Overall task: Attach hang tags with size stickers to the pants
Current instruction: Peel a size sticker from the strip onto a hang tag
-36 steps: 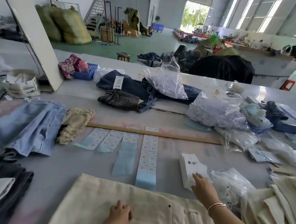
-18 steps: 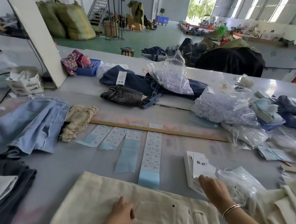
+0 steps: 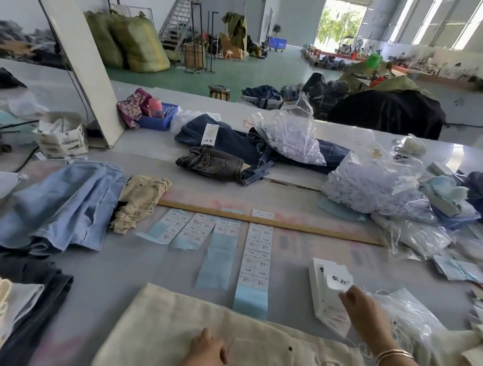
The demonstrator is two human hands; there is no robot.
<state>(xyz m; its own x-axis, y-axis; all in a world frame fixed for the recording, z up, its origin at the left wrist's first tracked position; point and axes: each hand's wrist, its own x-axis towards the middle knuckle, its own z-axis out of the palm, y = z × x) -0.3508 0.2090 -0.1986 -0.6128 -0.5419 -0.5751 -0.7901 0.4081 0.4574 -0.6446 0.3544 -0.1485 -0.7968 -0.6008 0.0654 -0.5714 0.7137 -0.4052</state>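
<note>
Head view: right hand [image 3: 364, 306] pinches hang tag [image 3: 338, 280].

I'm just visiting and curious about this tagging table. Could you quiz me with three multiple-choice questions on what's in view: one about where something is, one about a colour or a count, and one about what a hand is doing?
1. Where does the wooden ruler lie?
A. Across the far ends of the sticker strips
B. On top of the cream pants
C. Inside the blue bin

2. How many sticker strips lie side by side on the table?
A. Two
B. Four
C. Seven

3. What is the right hand doing?
A. Resting empty on the table
B. Gripping the ruler
C. Pinching a white hang tag lifted off the tag stack

Answers:
1. A, the ruler runs along the strips' far ends, away from the cream pants.
2. B, four strips fan out below the ruler.
3. C, the fingertips hold the tag's lower edge above the stack, while the left hand rests flat on the pants.
</note>
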